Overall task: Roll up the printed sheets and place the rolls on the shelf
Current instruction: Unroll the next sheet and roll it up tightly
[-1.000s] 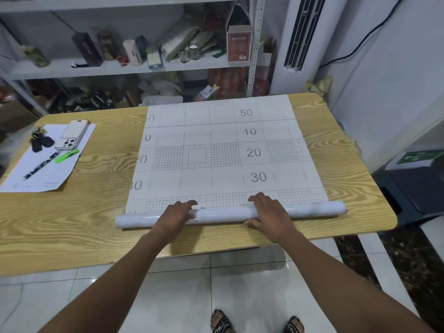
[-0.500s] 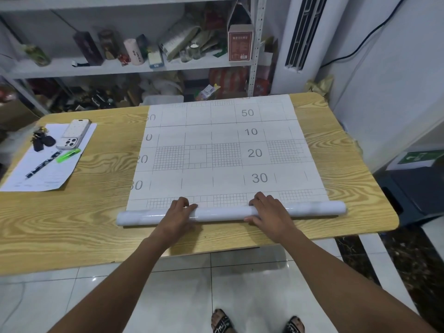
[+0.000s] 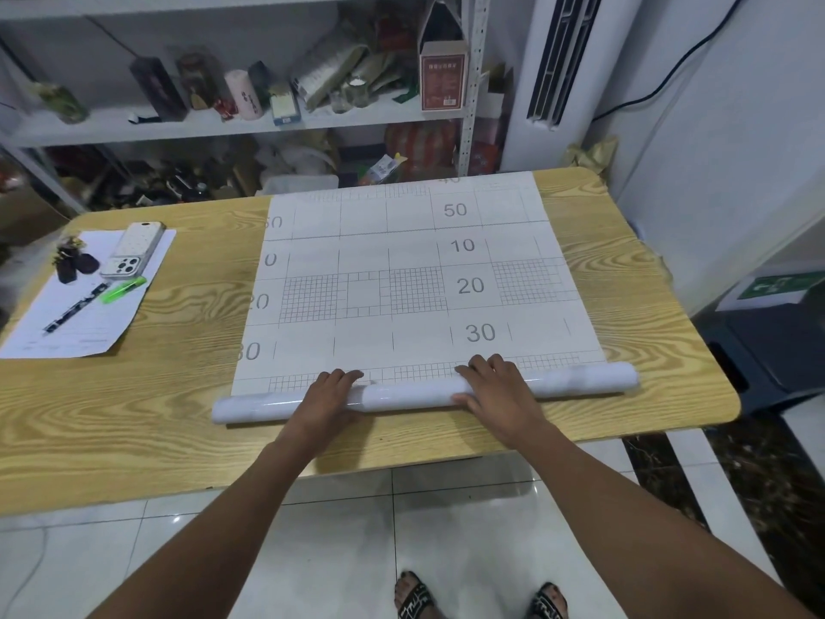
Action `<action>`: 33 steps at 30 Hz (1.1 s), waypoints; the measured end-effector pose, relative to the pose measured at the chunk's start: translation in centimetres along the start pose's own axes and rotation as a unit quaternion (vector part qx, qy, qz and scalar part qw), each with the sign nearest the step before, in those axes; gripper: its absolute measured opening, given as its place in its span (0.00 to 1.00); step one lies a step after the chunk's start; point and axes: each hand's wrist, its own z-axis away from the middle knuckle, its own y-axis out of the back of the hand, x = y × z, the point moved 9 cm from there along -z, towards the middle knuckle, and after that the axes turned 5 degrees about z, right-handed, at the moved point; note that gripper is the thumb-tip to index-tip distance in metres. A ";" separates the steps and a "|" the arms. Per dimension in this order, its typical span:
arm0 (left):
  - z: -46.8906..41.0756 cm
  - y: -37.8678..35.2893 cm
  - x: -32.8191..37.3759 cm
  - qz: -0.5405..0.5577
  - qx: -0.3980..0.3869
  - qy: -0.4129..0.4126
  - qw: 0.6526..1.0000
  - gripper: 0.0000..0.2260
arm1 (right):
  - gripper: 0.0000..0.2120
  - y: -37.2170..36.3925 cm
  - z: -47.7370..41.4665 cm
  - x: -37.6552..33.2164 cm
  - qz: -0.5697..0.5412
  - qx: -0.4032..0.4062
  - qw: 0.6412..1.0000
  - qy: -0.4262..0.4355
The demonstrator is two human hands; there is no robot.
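A large white printed sheet [image 3: 402, 279] with grey grid squares and the numbers 50, 10, 20, 30 lies flat on the wooden table [image 3: 156, 395]. Its near end is wound into a glossy white roll [image 3: 402, 392] that runs left to right. My left hand [image 3: 328, 393] rests palm down on the roll left of its middle, fingers over the top. My right hand [image 3: 500, 388] presses on the roll right of its middle, thumb on the near side. Behind the table stands a white metal shelf [image 3: 214, 122] crowded with items.
At the table's left end lie a paper sheet [image 3: 80, 319], a phone [image 3: 134, 250], keys [image 3: 73, 261], a pen [image 3: 76, 308] and a green marker [image 3: 122, 289]. A tall white air conditioner [image 3: 549, 73] stands back right. A dark bin [image 3: 768, 341] sits right of the table.
The roll has moved a little away from me across the sheet, covering more of the lowest grid strip. Both hands stayed on top of it.
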 end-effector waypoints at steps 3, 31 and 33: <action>0.2 -0.2 -0.6 0.034 0.002 0.012 0.999 0.24 | 0.27 -0.1 0.0 0.3 -0.005 0.006 1.000 -0.018; -0.1 0.8 -1.1 -0.036 0.027 -0.016 0.999 0.22 | 0.38 -1.0 -1.0 -0.6 -0.012 -0.007 1.000 0.008; -0.2 0.8 -1.3 -0.028 0.034 -0.009 0.999 0.19 | 0.38 -1.1 -1.1 -0.6 -0.007 -0.010 1.000 0.010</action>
